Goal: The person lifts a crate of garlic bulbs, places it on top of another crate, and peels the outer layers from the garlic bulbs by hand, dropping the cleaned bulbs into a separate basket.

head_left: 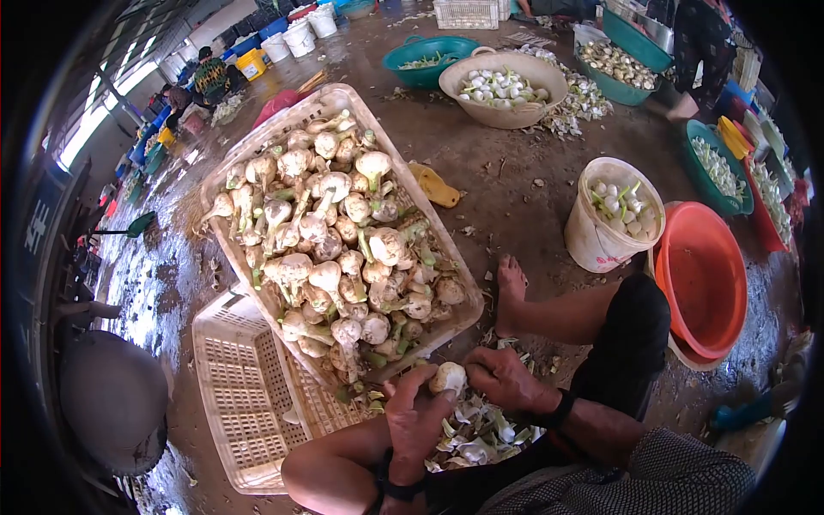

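Observation:
Between my hands is a whitish garlic bulb [448, 378], partly stripped of its skin. My left hand [412, 421] grips it from the left, thumb and fingers around its side. Close by on the right, my right hand [512, 379] is closed, its fingers curled toward the bulb; whatever they pinch is hidden. Below both hands lies a heap of garlic peelings [481, 429] between my legs. In front, a pale plastic crate [466, 287] is heaped with unpeeled, soil-stained garlic bulbs [330, 232] with stalk stubs.
The full crate rests tilted on another crate [232, 369]. At right stand a white bucket [592, 232] of peeled garlic and an orange basin [705, 283]. Farther off are a beige basin [451, 81] of bulbs, a green basin [399, 60] and a yellow slipper [436, 185]. Other people sit at left.

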Available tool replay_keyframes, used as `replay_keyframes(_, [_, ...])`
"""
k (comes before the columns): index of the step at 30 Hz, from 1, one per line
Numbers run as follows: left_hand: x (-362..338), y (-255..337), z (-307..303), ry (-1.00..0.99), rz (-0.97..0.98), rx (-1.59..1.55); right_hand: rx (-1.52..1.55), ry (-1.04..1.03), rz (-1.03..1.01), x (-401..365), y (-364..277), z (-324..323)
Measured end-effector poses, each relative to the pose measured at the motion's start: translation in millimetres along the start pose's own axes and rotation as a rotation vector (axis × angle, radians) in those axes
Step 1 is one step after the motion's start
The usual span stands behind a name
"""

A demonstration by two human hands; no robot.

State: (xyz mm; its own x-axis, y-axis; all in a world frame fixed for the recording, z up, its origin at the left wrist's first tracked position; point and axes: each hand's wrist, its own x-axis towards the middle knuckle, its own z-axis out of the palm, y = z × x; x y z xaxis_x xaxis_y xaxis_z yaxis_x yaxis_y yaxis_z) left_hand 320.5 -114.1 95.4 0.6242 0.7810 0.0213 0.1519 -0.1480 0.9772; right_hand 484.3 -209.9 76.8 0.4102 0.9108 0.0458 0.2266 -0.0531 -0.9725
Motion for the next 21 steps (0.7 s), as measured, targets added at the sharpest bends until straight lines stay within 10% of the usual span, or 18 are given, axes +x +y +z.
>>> replay_keyframes(2, [0.7, 11.9, -3.0, 0.000, -0.282, -0.343, 0.078, -0.030, 0.059, -1.2, 6.1, -0.5])
replay_keyframes(5, [3.1, 30.1, -14.3, -0.046, -0.246, -0.383, -0.129, -0.090, 0.081, -10.6, 39.5, 12.3])
replay_keyframes(7, [4.1, 32.6, -22.2, -0.057, -0.218, -0.647, -0.632, -0.525, 0.035, -20.9, 59.0, 19.1])
replay_keyframes(10, [3.1, 32.3, -32.6, -0.032, -0.191, -0.946, -0.559, -0.617, 0.023, -24.9, 56.9, 22.5])
replay_keyframes(14, [2.3, 32.6, -34.9, 0.024, -0.241, -0.973, 0.120, -0.189, 0.031, -6.7, 19.6, 5.7])
replay_keyframes(21, [0.6, 39.5, -20.5, 0.012, -0.182, -0.651, 0.192, -0.164, -0.020, 1.4, -25.3, -13.0])
